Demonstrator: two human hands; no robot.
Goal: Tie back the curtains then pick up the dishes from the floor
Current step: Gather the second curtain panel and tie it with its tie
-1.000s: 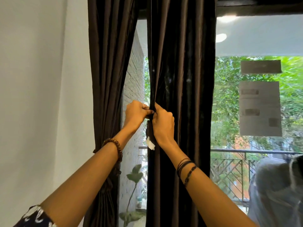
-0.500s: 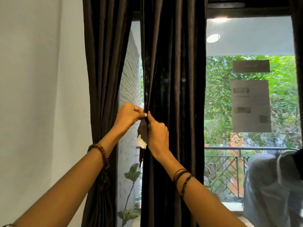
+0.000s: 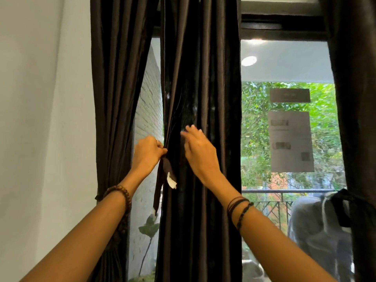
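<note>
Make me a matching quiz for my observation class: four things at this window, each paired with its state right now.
1. left hand
2. right hand
3. middle curtain
4. paper sheet

A. stuck on the glass
B. open, fingers spread
C. pinching the tie strip
D. hanging in a gathered bunch

Pairs: 1-C, 2-B, 3-D, 4-A

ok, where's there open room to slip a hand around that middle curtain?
Free: the gap between the left curtain and the middle curtain, above the left hand; also the bare glass between the middle curtain and the right curtain. Crowded: the middle curtain's left edge, where the left hand pinches the tie strip.
</note>
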